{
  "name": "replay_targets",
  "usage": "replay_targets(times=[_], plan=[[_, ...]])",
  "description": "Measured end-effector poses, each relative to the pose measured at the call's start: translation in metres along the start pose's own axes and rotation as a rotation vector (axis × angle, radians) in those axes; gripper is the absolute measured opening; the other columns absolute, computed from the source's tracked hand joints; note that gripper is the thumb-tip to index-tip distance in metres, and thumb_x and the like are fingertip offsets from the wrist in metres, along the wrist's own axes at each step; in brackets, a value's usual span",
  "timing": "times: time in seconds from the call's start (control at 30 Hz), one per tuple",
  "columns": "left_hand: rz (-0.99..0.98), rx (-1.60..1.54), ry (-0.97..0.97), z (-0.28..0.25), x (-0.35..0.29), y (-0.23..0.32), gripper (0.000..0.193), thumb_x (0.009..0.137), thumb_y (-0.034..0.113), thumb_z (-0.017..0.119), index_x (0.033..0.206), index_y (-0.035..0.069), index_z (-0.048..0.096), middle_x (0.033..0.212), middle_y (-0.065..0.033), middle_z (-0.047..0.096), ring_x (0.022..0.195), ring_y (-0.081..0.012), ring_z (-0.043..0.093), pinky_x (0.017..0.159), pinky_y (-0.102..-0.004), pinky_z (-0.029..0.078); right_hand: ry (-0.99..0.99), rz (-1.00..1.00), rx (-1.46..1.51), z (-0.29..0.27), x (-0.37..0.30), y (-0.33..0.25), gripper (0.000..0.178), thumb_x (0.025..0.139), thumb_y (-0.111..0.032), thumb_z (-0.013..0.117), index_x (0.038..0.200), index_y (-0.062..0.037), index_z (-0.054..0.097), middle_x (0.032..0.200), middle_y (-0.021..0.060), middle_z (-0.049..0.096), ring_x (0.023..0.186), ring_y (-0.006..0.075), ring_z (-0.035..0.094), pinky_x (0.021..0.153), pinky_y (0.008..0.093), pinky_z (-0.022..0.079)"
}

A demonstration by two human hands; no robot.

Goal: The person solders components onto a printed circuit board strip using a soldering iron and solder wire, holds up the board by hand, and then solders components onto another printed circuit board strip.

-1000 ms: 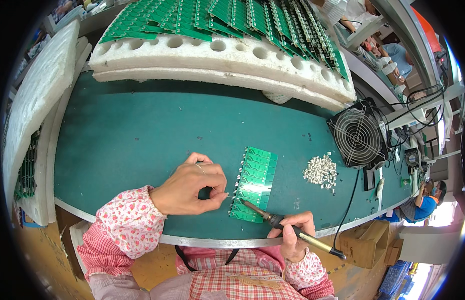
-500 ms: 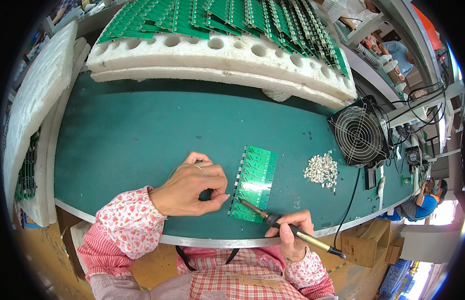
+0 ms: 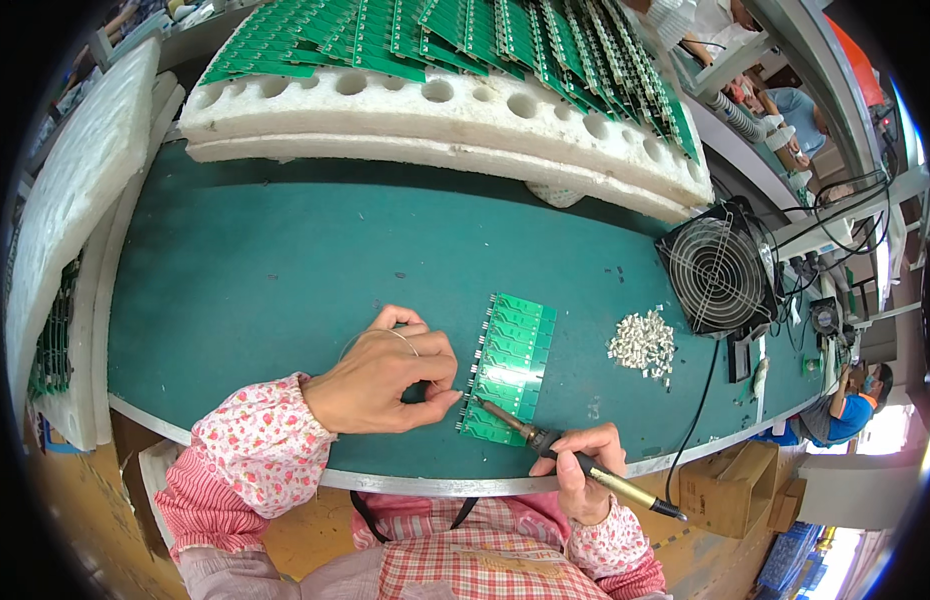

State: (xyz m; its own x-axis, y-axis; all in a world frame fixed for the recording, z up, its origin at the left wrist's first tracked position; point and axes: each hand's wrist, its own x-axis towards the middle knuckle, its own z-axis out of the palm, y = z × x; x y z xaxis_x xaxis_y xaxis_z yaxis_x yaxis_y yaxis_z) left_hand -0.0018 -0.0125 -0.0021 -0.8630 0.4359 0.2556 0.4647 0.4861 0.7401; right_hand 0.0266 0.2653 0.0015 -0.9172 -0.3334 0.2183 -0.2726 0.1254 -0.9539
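Observation:
A green circuit board panel [image 3: 520,350] lies flat on the green bench mat, with a row of small metal connectors down its left edge. My right hand [image 3: 585,465] grips a soldering iron [image 3: 557,447], whose tip touches or nearly touches the lower left edge of the panel. Just left of that tip, my left hand [image 3: 390,380] is closed in a pinch. A thin silvery solder wire [image 3: 393,332] loops over its knuckles; the wire's end at the fingertips is too fine to make out.
Right of the panel sits a heap of small metal connectors [image 3: 642,342], with a black fan [image 3: 718,270] beyond. A white foam block [image 3: 435,115] holding many green boards [image 3: 385,35] spans the back. Foam slabs [image 3: 80,230] stand at left. A black cable [image 3: 700,410] crosses the front edge.
The soldering iron's rear end has shifted slightly left and down. Both hands stay almost in place, and the panel lies as before; the view has moved very slightly.

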Motion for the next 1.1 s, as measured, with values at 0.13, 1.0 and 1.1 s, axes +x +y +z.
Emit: replay_targets(times=[0.13,1.0,1.1], plan=[[-0.001,-0.009,0.01,0.0,0.0,0.0,0.022,0.077,0.011,0.071,0.065,0.011,0.053,0.077,0.0053,0.058,0.069,-0.0127,0.053,0.088,-0.0344,0.034,-0.012,-0.009,-0.02,-0.001,0.001,0.0,0.011,0.087,-0.005,0.062,0.093,-0.0008,0.054,0.07,0.0095,0.066,0.057,0.0149,0.067,0.052,0.0251,0.052],[0.01,-0.088,-0.004,-0.005,-0.002,-0.002,0.017,0.077,0.011,0.071,0.068,0.01,0.056,0.074,0.0048,0.058,0.067,-0.013,0.054,0.09,-0.0361,0.036,0.194,0.026,0.065,0.003,-0.013,0.003,0.025,0.092,-0.023,0.054,0.093,-0.0008,0.043,0.06,0.0088,0.052,0.04,0.0158,0.051,0.044,0.0291,0.049],[0.025,-0.099,-0.034,-0.005,-0.002,-0.002,0.019,0.076,0.011,0.071,0.066,0.01,0.055,0.074,0.005,0.058,0.067,-0.0128,0.054,0.091,-0.0368,0.035,0.099,0.048,0.161,-0.003,-0.02,0.005,0.019,0.093,-0.015,0.056,0.095,0.0001,0.045,0.07,0.0134,0.061,0.051,0.0151,0.061,0.049,0.0261,0.05]])
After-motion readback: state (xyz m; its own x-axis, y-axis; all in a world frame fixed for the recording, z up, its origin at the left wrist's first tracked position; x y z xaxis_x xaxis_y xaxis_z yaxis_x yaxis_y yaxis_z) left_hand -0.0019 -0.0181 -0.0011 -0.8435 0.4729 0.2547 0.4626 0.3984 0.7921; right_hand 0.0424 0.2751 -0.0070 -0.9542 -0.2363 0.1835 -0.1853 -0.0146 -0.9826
